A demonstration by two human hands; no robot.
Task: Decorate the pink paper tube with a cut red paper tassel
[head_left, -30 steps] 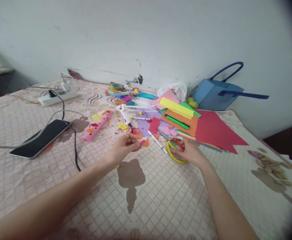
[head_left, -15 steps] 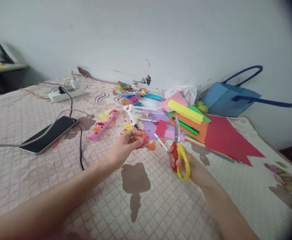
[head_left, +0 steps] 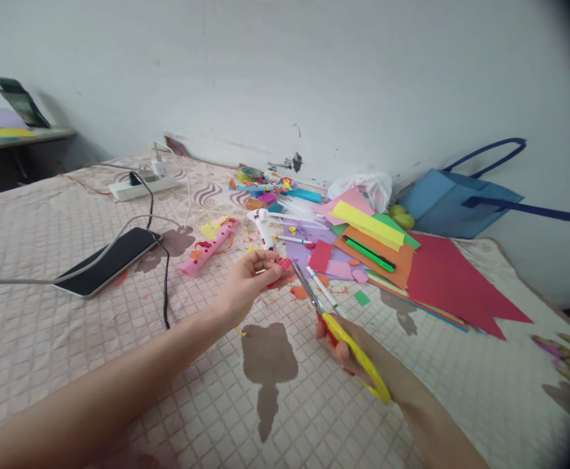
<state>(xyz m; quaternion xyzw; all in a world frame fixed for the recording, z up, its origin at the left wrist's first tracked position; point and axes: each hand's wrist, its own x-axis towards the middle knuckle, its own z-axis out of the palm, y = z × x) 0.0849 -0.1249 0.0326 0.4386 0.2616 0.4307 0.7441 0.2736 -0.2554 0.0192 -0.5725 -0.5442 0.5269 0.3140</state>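
Note:
Between thumb and fingers, my left hand (head_left: 248, 280) pinches a small piece of red paper (head_left: 283, 264). My right hand (head_left: 346, 345) is closed round the handles of red-and-yellow scissors (head_left: 314, 293), whose blades point up and left, with the tips close to the red paper. I cannot tell whether they touch it. A white glue gun (head_left: 264, 229) lies just beyond my left hand. Orange paper scraps (head_left: 299, 292) and a white marker (head_left: 321, 285) lie around the blades. Left of my left hand is a pink rolled tube (head_left: 209, 247) with red dots and yellow paper.
Coloured paper sheets (head_left: 453, 277) and a green cutter (head_left: 369, 253) lie to the right. A blue bag (head_left: 460, 198) leans by the wall. On the left, a black tablet-like device (head_left: 109, 260) lies under cables near a white power strip (head_left: 142, 187).
My right hand has turned the scissors from upright to leaning left, bringing the tips near the red paper. My left hand still holds the paper. The view has shifted slightly left.

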